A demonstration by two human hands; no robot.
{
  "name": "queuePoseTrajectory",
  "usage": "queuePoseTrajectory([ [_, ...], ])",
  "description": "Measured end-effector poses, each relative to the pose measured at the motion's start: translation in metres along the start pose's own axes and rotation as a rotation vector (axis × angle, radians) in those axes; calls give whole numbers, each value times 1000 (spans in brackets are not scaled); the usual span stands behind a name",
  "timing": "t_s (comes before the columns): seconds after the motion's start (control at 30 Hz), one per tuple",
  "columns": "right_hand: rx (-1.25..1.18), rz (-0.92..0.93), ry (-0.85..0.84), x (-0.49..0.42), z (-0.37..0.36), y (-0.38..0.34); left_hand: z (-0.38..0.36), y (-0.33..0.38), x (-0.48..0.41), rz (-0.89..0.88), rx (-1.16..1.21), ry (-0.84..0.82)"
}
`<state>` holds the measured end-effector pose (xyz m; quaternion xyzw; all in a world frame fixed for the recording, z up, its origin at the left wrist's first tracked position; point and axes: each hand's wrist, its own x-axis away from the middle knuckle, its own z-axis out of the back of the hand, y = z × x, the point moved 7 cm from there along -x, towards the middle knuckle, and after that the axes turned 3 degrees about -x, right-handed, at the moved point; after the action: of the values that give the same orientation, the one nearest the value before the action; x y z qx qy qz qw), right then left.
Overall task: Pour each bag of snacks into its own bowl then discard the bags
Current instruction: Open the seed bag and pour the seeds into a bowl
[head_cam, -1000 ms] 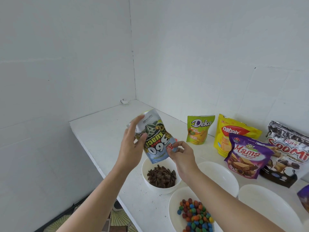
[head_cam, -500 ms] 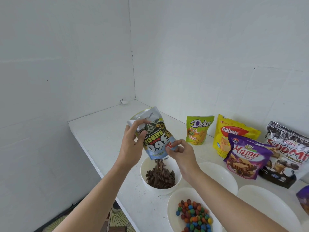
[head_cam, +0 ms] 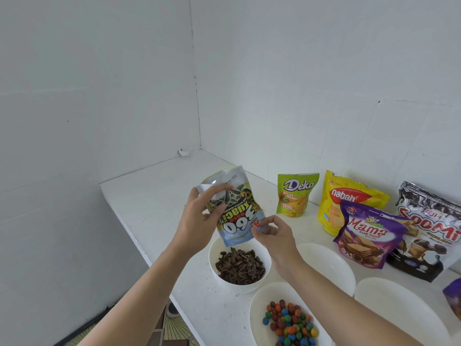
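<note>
Pouring step: seed bag [head_cam: 237, 218] inverted just above seed bowl [head_cam: 213, 260], gripped by left hand [head_cam: 197, 221], pinched at mouth by right hand [head_cam: 274, 238]. Next, likely: discarding.

Bright even daylight-like light, soft faint shadows under the bowl [head_cam: 239, 268] and bags, slight glare on the foil bag [head_cam: 429, 221] far right, wide-angle bending at edges, mild softness overall

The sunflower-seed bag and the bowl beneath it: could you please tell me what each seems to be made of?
The sunflower-seed bag looks like thin laminated plastic film: glossy print, silvery upturned end, crumpled creases. The bowl is smooth, glossy white, likely ceramic or melamine; the look cannot settle which.
</note>
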<state>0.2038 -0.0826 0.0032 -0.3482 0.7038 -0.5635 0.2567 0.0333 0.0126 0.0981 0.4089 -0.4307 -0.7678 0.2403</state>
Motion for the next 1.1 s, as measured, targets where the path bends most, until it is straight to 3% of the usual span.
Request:
queuePoseTrajectory([
  [0.17, -70, 72, -43, -3, -6, -24, 13, 34, -6, -164, -44, 22],
  [0.37, 104, -217, -54, 3, 7, 16, -1, 1, 2, -33, -129, -157],
  [0.6, -29, 45, -89, 2, -5, -30, 14, 41, -6, -213, -50, -4],
  [0.8, 257, -133, -67, -1, 8, 1, 8, 3, -3, -53, -72, -69],
  [0.93, 410, 123, -104, -6, 2, -23, 5, -8, -1, -30, -55, -130],
  [1.1, 367, 302, -270, -5, -19, -44, 5, -1, -9, -106, -19, -143],
])
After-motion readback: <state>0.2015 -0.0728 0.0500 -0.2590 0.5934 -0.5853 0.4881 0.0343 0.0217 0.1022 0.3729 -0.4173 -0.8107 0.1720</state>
